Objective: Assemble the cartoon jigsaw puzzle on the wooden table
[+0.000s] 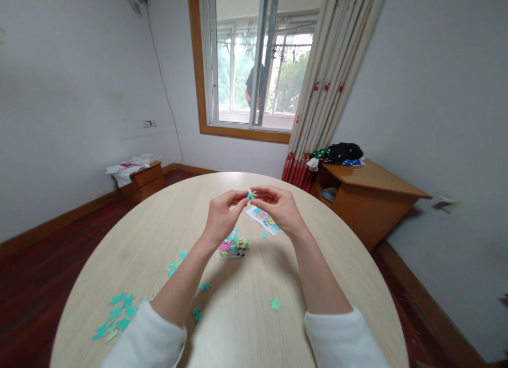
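Note:
Raised above the far half of the table, my left hand (226,212) and my right hand (278,205) meet at the fingertips. Between them they pinch a small teal jigsaw puzzle piece (251,194) with some yellow on it; whether it is one piece or joined pieces I cannot tell. Behind my right hand lies a printed picture card (264,221), partly covered by that hand. Nearer to me sits a partly assembled puzzle (233,245) with pink and yellow cartoon figures. One loose teal piece (264,235) rests to its right.
Loose teal pieces (119,312) are scattered on the round table (234,336) at left, with several more (174,265) by my left forearm. A yellow-green piece (275,304) lies near my right forearm. A wooden desk (369,193) with clothes stands at right, a small cabinet (147,180) at left.

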Motion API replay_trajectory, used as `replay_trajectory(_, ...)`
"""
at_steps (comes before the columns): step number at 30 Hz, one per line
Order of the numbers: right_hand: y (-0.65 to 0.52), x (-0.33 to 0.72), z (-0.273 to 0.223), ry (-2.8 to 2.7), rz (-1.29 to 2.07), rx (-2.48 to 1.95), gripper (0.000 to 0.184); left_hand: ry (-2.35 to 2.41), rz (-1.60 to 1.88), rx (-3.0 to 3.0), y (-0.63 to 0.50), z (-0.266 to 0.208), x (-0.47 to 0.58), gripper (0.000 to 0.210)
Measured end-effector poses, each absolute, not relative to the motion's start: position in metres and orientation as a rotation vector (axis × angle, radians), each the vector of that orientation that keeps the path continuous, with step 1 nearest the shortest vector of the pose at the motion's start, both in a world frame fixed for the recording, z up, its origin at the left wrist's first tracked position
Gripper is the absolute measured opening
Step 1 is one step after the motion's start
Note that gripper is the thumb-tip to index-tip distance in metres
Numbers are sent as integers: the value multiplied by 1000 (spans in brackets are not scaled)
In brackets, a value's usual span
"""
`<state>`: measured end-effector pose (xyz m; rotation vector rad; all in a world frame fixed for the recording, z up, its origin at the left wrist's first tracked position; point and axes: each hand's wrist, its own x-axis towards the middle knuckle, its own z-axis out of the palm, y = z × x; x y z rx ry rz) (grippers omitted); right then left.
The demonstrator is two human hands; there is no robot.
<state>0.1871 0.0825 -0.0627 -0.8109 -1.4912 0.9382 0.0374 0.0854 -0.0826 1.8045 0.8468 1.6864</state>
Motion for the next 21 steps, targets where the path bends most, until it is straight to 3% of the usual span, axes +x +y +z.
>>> replay_trajectory(21, 85, 188, -66, -1456, 1009, -928, 26, 924, 1600, 1921, 82, -83, 40, 12)
